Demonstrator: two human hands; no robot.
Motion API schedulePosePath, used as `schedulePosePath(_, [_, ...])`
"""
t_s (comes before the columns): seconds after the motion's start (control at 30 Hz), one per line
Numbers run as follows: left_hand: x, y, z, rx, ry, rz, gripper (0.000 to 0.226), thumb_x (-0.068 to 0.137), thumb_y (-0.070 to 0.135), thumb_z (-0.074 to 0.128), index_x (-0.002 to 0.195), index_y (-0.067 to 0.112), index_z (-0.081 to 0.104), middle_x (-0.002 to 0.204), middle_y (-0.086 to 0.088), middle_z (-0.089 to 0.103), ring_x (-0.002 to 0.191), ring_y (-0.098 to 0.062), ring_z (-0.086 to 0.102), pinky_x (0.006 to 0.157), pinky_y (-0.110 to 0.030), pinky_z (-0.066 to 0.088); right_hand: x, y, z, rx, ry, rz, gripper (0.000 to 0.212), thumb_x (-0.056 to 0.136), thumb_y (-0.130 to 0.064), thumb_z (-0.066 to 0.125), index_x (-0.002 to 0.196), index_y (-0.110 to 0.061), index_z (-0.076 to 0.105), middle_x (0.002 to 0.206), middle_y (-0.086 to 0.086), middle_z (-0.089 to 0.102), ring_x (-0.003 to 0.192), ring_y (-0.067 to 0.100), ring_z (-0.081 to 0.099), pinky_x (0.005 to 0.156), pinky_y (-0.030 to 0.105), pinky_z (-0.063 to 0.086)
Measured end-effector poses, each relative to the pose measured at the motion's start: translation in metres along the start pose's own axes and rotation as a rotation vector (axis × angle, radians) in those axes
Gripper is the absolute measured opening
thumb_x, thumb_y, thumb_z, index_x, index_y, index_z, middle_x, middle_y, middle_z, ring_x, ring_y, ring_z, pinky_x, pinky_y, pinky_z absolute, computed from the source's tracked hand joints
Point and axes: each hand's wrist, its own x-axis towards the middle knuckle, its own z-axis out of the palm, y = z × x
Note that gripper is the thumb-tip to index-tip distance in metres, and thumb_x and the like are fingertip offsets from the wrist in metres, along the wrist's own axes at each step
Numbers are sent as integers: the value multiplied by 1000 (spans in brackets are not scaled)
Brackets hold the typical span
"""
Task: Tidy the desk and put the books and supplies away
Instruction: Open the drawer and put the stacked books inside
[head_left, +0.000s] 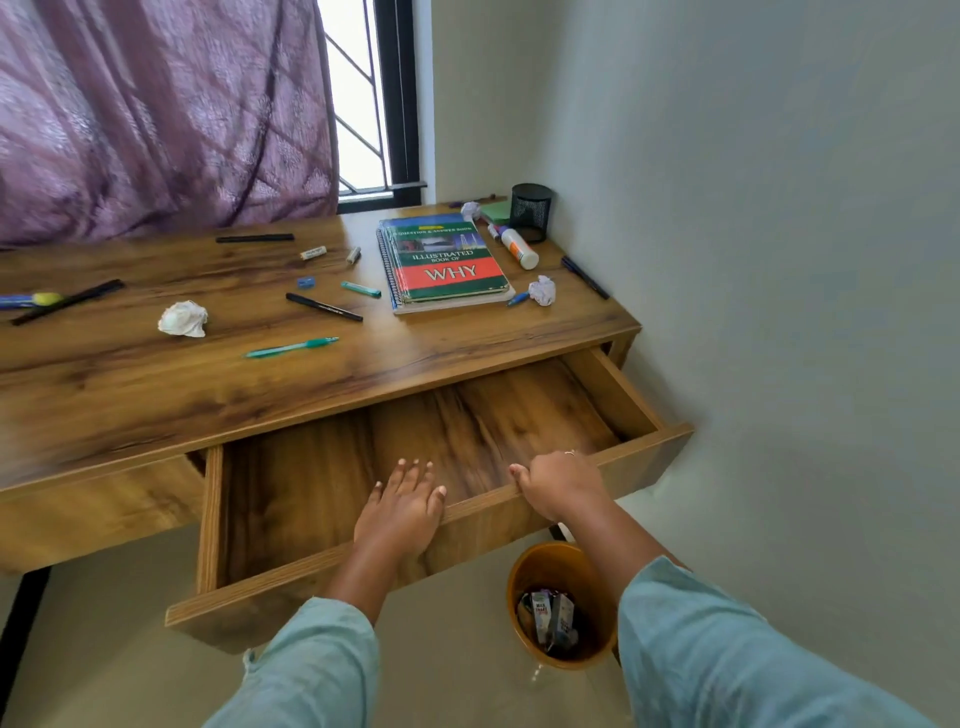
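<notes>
My right hand (558, 486) curls over the top edge of the drawer (291, 576) front and grips it. My left hand (402, 506) lies flat beside it, fingers straight across the same edge. The drawer looks far enough out, so I'd pull no farther. The book stack (449, 265) sits on the desk beyond my right hand. I'd lift it whole with both hands.
</notes>
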Motion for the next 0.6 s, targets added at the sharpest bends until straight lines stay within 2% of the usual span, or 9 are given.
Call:
schedulePosePath(0.07, [-11,5,5,-21,-54,-34,54,103,41,11,153,21,4,161,2,-3,146,-13,-11,119,-37,-2,-11,6,0,0,-35,-20,58,101,-48,22,96,-9,65,97,11,66,91,25,60,78,37,49])
schedulePosePath(0.37, [-64,31,29,-77,-181,-142,53,104,37,13,153,16,11,161,-3,3,147,-18,-7,118,-39,2,-65,33,12,-27,-98,-103,53,100,-47,25,87,-11,62,79,3,60,68,17,55,59,30,41])
schedulePosePath(0.47, [-76,37,37,-82,-193,-171,53,104,37,13,152,15,13,160,-4,5,147,-18,-5,118,-39,3,-78,40,16,-7,-108,-117,52,100,-47,27,85,-12,61,76,2,60,65,16,55,57,28,42])
schedulePosePath(0.6, [-90,48,35,-78,-158,-213,53,104,36,13,151,13,18,160,-8,8,148,-21,-1,118,-39,6,-86,47,15,48,-136,-140,49,101,-45,28,94,-10,62,86,5,63,75,18,58,63,30,44])
